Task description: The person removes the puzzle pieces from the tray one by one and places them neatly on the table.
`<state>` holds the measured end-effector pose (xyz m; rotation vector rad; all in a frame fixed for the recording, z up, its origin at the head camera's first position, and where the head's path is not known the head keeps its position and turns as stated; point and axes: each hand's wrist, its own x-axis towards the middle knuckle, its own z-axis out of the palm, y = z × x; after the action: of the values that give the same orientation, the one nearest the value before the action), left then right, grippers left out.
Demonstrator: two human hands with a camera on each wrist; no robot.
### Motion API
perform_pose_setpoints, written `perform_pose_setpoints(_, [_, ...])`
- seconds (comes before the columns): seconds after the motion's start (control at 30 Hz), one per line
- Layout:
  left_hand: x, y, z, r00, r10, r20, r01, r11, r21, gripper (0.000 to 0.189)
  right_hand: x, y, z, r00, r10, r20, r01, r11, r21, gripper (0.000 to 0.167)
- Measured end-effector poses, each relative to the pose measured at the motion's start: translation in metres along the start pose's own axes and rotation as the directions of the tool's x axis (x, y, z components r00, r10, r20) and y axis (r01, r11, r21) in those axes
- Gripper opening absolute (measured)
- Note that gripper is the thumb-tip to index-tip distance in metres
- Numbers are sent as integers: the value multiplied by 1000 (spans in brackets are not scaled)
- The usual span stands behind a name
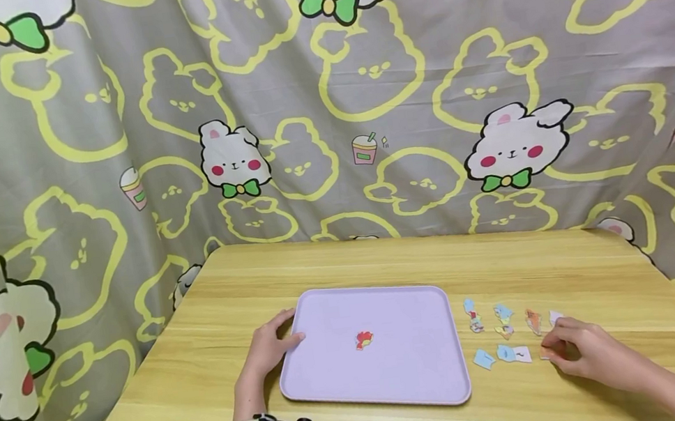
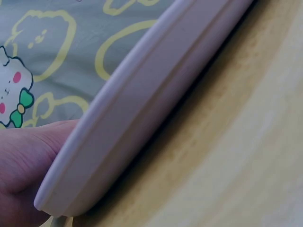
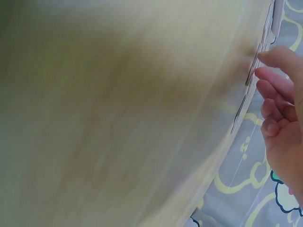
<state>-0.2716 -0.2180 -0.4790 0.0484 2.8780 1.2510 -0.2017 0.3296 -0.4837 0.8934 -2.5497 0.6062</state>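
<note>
A lilac tray [image 1: 367, 298] lies on the table with a small red-and-yellow puzzle piece [image 1: 363, 340] inside it. At the tray's left edge rests my left hand [image 1: 270, 345], its thumb over the rim and its fingers loosely extended. In the left wrist view, part of that hand [image 2: 28, 170] shows behind the tray's side wall [image 2: 128, 113]. Right of the tray, my right hand [image 1: 588, 348] pinches an orange puzzle piece [image 1: 545, 353] low at the tabletop between thumb and forefinger. The right wrist view shows the fingertips [image 3: 261, 73] at the thin edge of a piece.
Several cut-out pieces lie right of the tray: blue ones [image 1: 484, 359], a blue-and-white one [image 1: 513, 354], an orange one [image 1: 534, 320] and multicoloured ones [image 1: 503, 320]. A pale piece [image 1: 556, 316] lies beside the right fingers. A patterned curtain [image 1: 320, 170] hangs behind the wooden table [image 1: 207, 388].
</note>
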Motion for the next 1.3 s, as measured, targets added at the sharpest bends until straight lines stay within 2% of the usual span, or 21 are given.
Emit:
perform_pose_setpoints(0.13, [0,0,0,1000,-3,1,3,1000,-4,57,2,-6,-2,998,69,11,-69,998,7,29])
perform_pose_setpoints(0.23, [0,0,0,1000,-6,3,6,1000,-9,57,7,-11,-3,995,94,19,-95,993,64,27])
perform_pose_setpoints(0.43, [0,-1,1,1000,-8,-4,8,1000,0,56,28,-26,6,999,41,-4,-40,982,184,30])
perform_pose_setpoints(0.57, [0,-1,1,1000,-7,-5,7,1000,-3,57,43,-35,15,999,32,9,-33,969,245,29])
perform_pose_setpoints(0.83, [1,-2,2,1000,-14,-11,14,1000,-14,56,75,-49,35,999,-45,-9,46,957,286,30])
perform_pose_setpoints(0.9, [1,-2,2,1000,-11,-12,10,1000,-12,57,84,-53,41,998,-64,3,60,948,312,30])
perform_pose_setpoints(1.13, [0,-3,3,1000,-10,-18,9,1000,-15,55,118,-72,62,993,-16,121,-28,937,348,34])
perform_pose_setpoints(1.3, [0,-2,3,1000,-7,-27,7,1000,-12,55,141,-84,80,990,-68,127,15,925,379,40])
